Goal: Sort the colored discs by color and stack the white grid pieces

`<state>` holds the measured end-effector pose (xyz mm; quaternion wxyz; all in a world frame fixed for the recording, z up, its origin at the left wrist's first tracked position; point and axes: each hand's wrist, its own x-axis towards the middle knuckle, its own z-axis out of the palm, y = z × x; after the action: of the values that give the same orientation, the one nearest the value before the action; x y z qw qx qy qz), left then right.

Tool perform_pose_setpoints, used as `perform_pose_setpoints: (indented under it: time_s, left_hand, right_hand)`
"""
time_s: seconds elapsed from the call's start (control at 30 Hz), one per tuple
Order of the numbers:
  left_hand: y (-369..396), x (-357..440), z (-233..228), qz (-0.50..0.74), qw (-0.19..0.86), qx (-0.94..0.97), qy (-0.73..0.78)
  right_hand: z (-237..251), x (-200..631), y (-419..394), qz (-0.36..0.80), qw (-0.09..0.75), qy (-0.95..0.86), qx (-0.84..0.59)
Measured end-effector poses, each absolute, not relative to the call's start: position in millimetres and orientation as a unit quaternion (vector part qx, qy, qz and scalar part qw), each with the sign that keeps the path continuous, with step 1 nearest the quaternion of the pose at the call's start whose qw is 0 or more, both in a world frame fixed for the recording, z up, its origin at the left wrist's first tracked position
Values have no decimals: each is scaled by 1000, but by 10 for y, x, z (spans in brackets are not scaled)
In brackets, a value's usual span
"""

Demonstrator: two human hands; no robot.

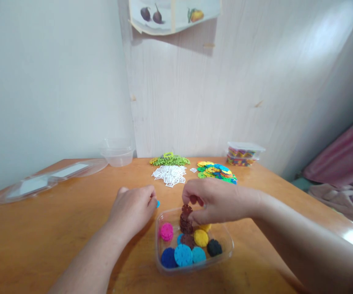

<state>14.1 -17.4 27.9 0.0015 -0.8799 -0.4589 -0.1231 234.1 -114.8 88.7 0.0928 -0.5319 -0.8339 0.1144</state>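
Observation:
A clear plastic container on the table holds stacks of notched plastic discs. My right hand is over its far side, with thumb and index finger around a brown disc at the top of a brown stack. Left of the container, my left hand has its fingers pinched on a light blue disc, of which only an edge shows. Inside the container are pink discs, yellow discs, black discs, dark blue discs and light blue discs.
Behind the container lie white lattice pieces, green pieces and a multicoloured disc pile. Lidded boxes stand at the back right. A clear bowl and clear lids are at the left.

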Motion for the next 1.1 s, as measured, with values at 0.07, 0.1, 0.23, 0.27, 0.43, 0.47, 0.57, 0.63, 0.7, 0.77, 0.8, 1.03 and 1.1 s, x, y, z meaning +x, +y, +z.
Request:
perform_pose_setpoints:
  time_s: [0.07,0.1,0.23,0.27,0.43,0.47,0.57,0.63,0.7,0.77,0.8,1.03,1.1]
  left_hand:
    - [-170,142,279,-120,0,-881,-459]
    - [-168,142,280,-119,-1,-881,-459]
    - [-160,145,278,-116,0,-878,-464]
    - [-159,145,278,-115,-1,-878,-464]
    - [-158,143,275,-114,-6,-880,-461]
    - [-158,142,276,-114,-4,-881,-460]
    - [-157,142,279,-116,-2,-882,-456]
    - [-156,140,279,-116,-4,-882,-456]
    - [-154,137,276,-117,-5,-880,-460]
    - [-152,130,272,-119,-9,-879,-461]
    - [-150,126,269,-120,-14,-879,-462]
    - [-114,104,187,-100,-55,-889,-443]
    - [-90,108,138,-87,-44,-893,-439]
  right_hand:
    - [862,2308,-1298,121,94,-842,-518]
    - [843,2294,-1351,125,92,-843,-515]
    - [763,2253,-1440,124,81,-846,-513]
    - [747,2244,-1444,123,77,-848,-510]
    - [693,2193,-1430,101,56,-858,-500]
    - [687,2184,-1426,95,52,-860,-499]
    - [683,2177,-1420,92,44,-866,-490]
    - [692,2193,-1423,104,51,-864,-489]
    - [704,2225,-1431,112,72,-856,-500]
    - [713,2273,-1445,101,104,-841,-521]
    - [714,2302,-1454,88,120,-832,-534]
    - [638,2543,-1584,63,224,-756,-612]
    - [590,2611,-1623,71,259,-730,-628]
